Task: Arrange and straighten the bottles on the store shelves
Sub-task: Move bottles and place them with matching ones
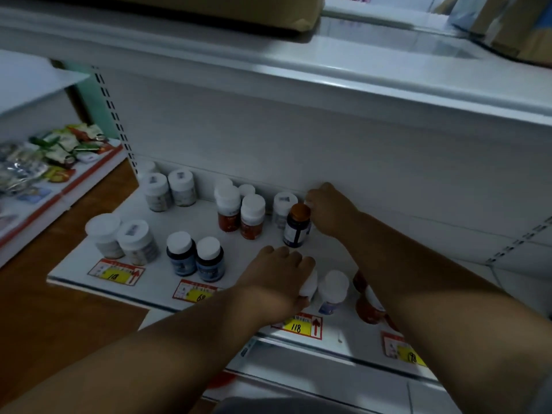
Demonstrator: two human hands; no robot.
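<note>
Several capped bottles stand on a white shelf (167, 234). My right hand (330, 212) reaches to the back and grips a dark blue bottle with an orange cap (296, 227), which stands upright. My left hand (279, 277) curls over a white-capped bottle (309, 286) near the front edge, hiding most of it. Right beside it stands another white-capped bottle (332, 291). A red bottle (369, 306) leans at the right, partly behind my right forearm. Two red bottles with white caps (240, 215) stand mid-shelf, and two dark blue ones (195, 258) sit in front.
White jars (121, 239) stand at the shelf's left, two more (168, 189) behind them. Yellow price tags (297, 327) line the front edge. An upper shelf (328, 73) overhangs closely. Snack packets (53, 153) lie on a neighbouring shelf at left. Brown floor shows below.
</note>
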